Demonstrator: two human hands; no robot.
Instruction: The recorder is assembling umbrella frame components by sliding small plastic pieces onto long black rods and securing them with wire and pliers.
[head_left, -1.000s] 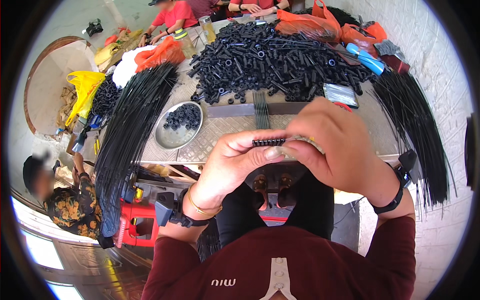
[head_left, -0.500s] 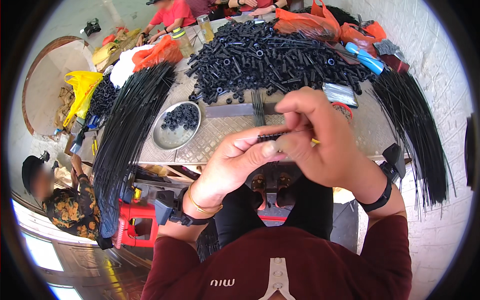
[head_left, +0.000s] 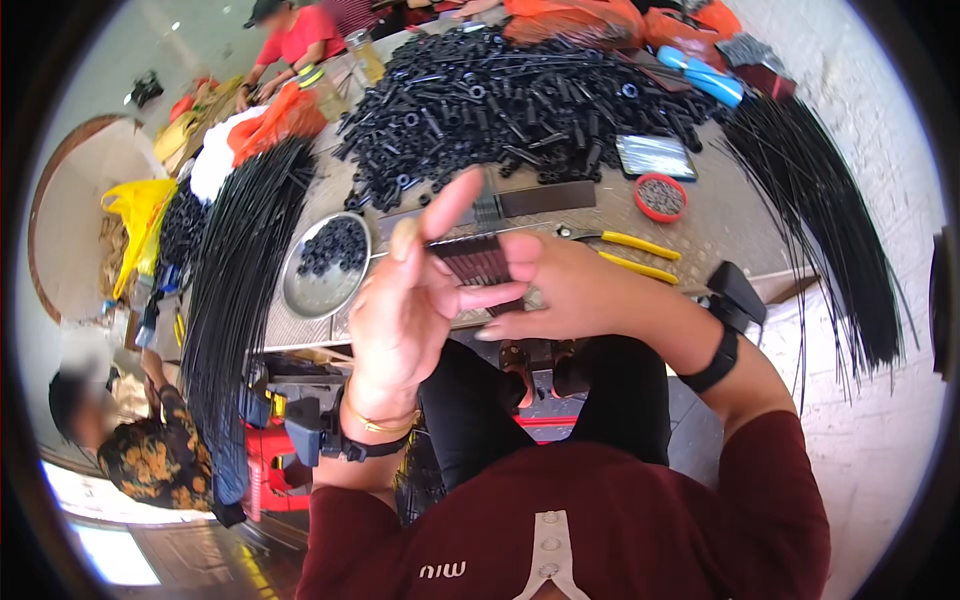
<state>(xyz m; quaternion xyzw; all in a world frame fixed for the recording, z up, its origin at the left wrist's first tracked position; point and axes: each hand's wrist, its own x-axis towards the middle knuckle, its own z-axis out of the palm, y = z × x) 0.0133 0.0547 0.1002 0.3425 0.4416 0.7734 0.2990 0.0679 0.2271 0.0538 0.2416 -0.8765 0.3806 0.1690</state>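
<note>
Between my hands is a flat row of thin, dark brown-black strips, side by side. My left hand supports its left side, one finger pointing up and another crossing in front of the strips. My right hand grips the right side with bent fingers. Just beyond it lie yellow-handled pliers. A dark flat metal bar rests on the table, with a bundle of thin dark rods across it. To the left, a round metal dish holds small black rings.
A large heap of black tubular parts covers the table's far side. Long black rods hang over the left and right edges. A red bowl holds small grey bits, near a clear-wrapped pack. Another person sits at left.
My hands have moved left and turned the row of strips so its broad face shows. My left finger has lifted. The pliers and red bowl have come into fuller view. The head view has shifted slightly.
</note>
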